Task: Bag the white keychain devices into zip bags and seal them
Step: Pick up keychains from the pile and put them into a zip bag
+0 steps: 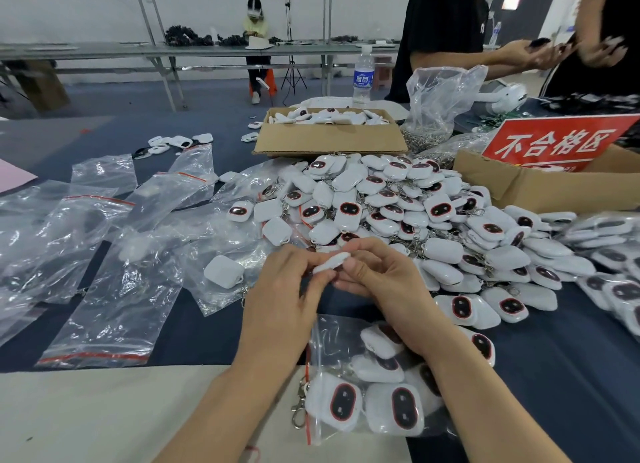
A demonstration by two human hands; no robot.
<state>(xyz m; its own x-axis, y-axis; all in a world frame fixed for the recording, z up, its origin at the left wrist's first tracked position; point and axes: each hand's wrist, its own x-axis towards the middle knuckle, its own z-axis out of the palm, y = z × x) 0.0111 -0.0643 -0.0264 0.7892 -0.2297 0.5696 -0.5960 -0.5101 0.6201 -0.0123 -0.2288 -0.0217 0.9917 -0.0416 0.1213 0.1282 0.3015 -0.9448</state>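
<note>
While the two hands meet just on the near side of the big pile (398, 203) of white keychain devices, one keychain device (331, 261) sits edge-on between them, lifted clear of the desk (571, 376). The left hand (287, 289) pinches its left end, fingers curled in. The right hand (377, 279) has its fingers curled round the other end, thumb pressed to the white shell.

Nearer than the pile, under both wrists, there's a zip bag (332, 338) with several devices inside, dark ovals ringed in red facing up. A red strip runs down its left edge, and a metal clasp (298, 414) lies right at that edge. Whether that mouth is sealed, I cannot tell.

Left of the pile, empty zip bags (104, 254) are strewn flat, one loose device (223, 271) lying among them. Behind the pile, an open cardboard box (329, 140) holds more white shells, and farther behind stands a water bottle (363, 74). Right of the pile, a second cardboard box (540, 189) carries a red sign (554, 140), and filled bags (609, 251) are stacked at the pile's right edge.
</note>
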